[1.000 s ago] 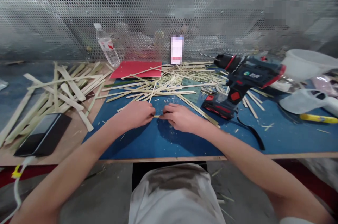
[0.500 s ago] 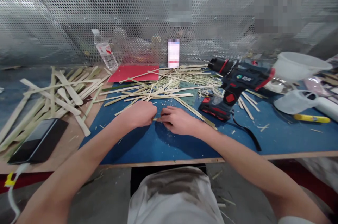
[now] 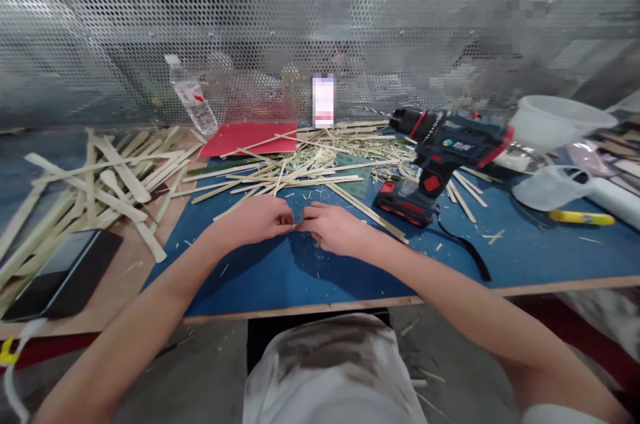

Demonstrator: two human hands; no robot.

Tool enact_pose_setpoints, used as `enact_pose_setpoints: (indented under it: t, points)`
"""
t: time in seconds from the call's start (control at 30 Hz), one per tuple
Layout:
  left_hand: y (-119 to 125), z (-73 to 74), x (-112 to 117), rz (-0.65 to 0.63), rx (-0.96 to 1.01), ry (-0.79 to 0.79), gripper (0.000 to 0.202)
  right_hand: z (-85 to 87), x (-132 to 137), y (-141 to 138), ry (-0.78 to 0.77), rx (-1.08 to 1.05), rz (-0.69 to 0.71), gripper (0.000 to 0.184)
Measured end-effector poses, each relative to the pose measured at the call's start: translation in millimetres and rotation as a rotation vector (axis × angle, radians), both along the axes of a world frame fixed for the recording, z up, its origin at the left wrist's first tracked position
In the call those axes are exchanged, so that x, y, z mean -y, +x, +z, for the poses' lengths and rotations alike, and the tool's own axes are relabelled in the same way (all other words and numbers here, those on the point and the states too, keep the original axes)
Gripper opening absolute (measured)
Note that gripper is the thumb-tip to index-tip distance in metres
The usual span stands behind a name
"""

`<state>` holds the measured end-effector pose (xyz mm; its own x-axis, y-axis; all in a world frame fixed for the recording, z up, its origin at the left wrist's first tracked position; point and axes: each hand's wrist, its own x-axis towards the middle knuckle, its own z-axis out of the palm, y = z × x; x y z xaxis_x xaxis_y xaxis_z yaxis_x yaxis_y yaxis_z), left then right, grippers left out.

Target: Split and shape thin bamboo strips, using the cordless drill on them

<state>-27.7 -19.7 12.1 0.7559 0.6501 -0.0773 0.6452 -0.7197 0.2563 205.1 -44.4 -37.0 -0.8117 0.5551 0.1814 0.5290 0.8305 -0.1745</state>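
Bamboo strips (image 3: 295,174) lay on the mat (image 3: 320,277). Drill (image 3: 440,151) sat right of them, phone (image 3: 63,274) left, bottle (image 3: 193,101) behind.

Anything between the left hand (image 3: 253,221) and right hand (image 3: 333,229) is hidden by fingers; the pale upright object (image 3: 323,101) is blurred.

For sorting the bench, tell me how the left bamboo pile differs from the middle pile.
The left pile has wide, flat strips; the middle pile has thin slivers. The left pile lies on bare wood, the middle pile on the blue mat. Both are pale bamboo, loosely crossed.
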Motion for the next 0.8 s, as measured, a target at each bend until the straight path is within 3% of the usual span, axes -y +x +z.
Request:
enact_pose_setpoints:
  t: [0.13, 0.27, 0.4, 0.63, 0.8]
  points:
    - [0.1, -7.9, -3.9, 0.066, 0.063, -0.074, 0.019, 0.4, 0.0, 0.2, -0.034, -0.026, -0.038, 0.032]
    - [5.3, -5.2, -9.3, 0.131, 0.065, -0.171, 0.015, 4.4, -2.9, 7.9, -0.109, -0.049, -0.024, 0.03]
    - [10.4, -0.6, -12.6, 0.169, 0.038, -0.225, 0.015, 6.1, -5.5, 28.6, -0.123, -0.076, -0.02, 0.025]
    - [11.6, -2.0, -14.7, 0.158, 0.036, -0.231, 0.016, 8.1, 5.8, 77.2, -0.126, -0.108, -0.163, 0.024]
    - [11.1, -2.3, -13.6, 0.168, 0.011, -0.209, 0.016, 1.7, 12.2, 90.7, -0.111, -0.192, -0.195, 0.023]
